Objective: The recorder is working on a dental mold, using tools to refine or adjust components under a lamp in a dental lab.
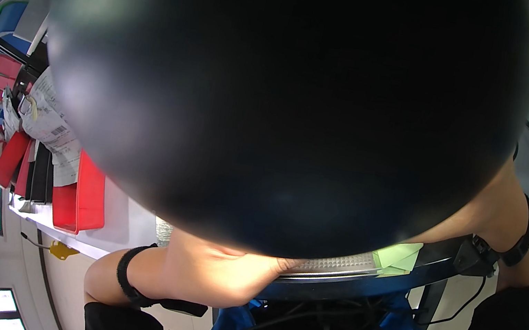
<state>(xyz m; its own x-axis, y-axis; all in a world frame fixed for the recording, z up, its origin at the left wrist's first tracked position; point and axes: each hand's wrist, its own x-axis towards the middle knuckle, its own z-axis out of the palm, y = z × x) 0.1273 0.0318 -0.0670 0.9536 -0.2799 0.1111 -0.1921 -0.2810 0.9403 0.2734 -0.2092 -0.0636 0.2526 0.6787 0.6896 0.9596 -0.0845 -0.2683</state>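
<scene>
A large, smooth black rounded object [289, 99] very close to the camera covers most of the view. I cannot make out what it is. Below its lower edge, my left hand [218, 273] reaches in over the bench's front edge, its fingers mostly hidden. My right hand [486, 202] comes in from the right, and the black shape covers its fingers. Whether either hand holds anything cannot be seen. Between the hands, a pale textured strip [338, 265] lies along the bench edge, with light green paper slips [397, 258] at its right end.
On the left stand red bins [91, 199] and black bins [40, 175] with printed paper sheets [56, 113] over them. A yellow object [62, 250] hangs below the white table. At the right, a small black device [475, 256] with a cable sits at the bench edge.
</scene>
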